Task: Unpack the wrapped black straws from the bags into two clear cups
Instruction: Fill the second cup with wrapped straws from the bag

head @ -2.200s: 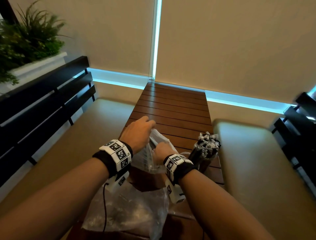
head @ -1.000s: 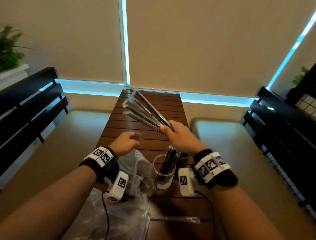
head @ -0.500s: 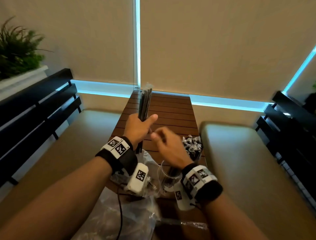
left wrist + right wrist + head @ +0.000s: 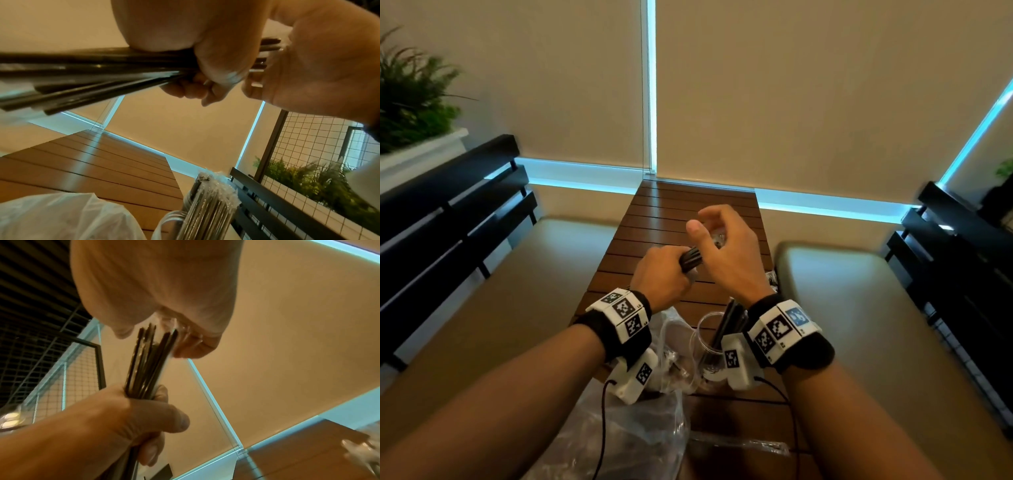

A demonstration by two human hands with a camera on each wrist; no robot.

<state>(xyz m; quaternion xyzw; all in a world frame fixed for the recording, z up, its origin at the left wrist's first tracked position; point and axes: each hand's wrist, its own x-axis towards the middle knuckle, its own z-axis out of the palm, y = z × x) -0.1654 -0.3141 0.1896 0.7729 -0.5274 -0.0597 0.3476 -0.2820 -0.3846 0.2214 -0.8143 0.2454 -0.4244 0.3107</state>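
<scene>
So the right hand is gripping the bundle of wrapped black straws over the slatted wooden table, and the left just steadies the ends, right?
Not quite: the hands are swapped. The left hand grips the bundle of wrapped black straws over the slatted wooden table, and the right hand steadies the ends. The right wrist view shows it.

The straws [image 4: 691, 259] in the left hand [image 4: 661, 278] are glossy black inside clear, glinting wrappers. The surface [image 4: 698, 205] is reddish-brown wood with dark parallel slat lines. At 6 o'clock the bags [image 4: 619, 435] are translucent greyish-white. Both wristbands [image 4: 619, 323] are black with white blocks bearing black square-code patterns; the right one [image 4: 787, 330] has one blue block. The cup [image 4: 702, 346] is colourless.
</scene>
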